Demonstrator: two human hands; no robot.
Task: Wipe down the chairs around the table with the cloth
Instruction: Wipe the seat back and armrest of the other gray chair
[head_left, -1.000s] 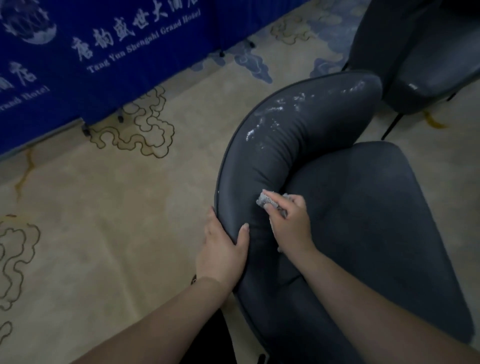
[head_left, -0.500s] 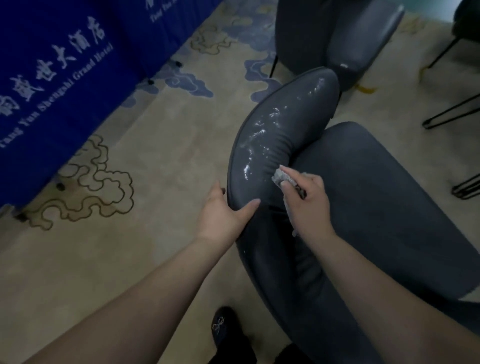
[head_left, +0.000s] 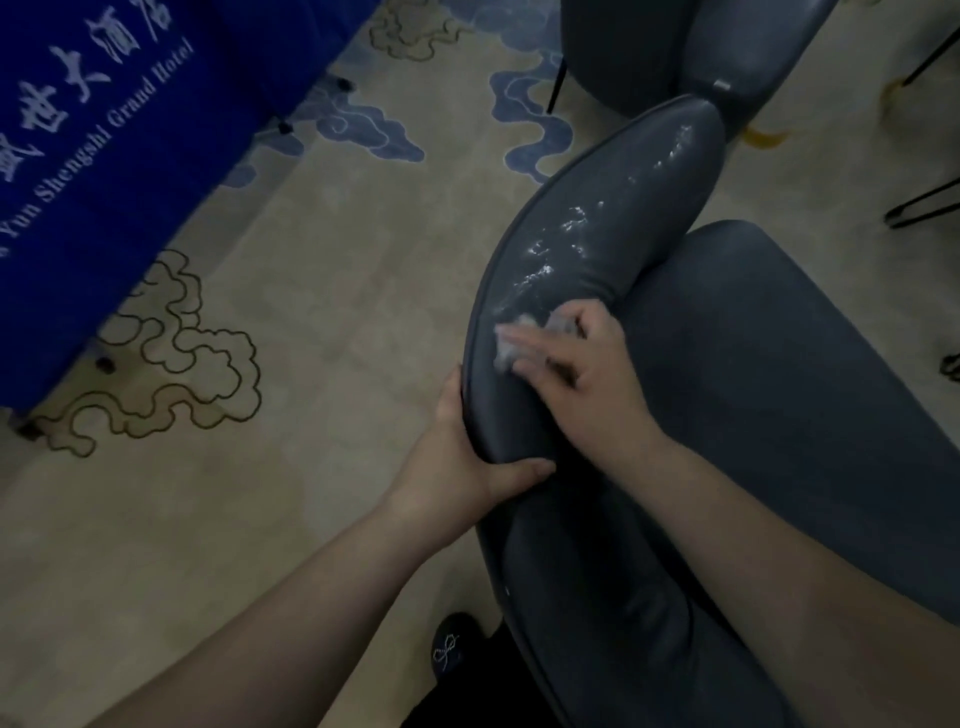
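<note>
A dark grey padded chair (head_left: 779, 395) fills the right half of the view, its curved backrest (head_left: 597, 244) shiny with wet streaks. My left hand (head_left: 467, 457) grips the backrest's outer edge, thumb on the top and fingers behind it. My right hand (head_left: 582, 384) holds a small grey cloth (head_left: 511, 343) pressed onto the top of the backrest, just above my left hand. The cloth is blurred with motion and mostly covered by my fingers.
A second grey chair (head_left: 675, 47) stands just beyond the first. A blue table skirt with white lettering (head_left: 104, 156) hangs at the upper left. Thin black chair legs (head_left: 924, 202) show at the right edge. Patterned beige carpet (head_left: 322, 312) lies between. My dark shoe (head_left: 449, 649) is below.
My right hand has slid the cloth from the inner side of the backrest outward over its top. My left hand keeps its grip on the edge. The view has swung left.
</note>
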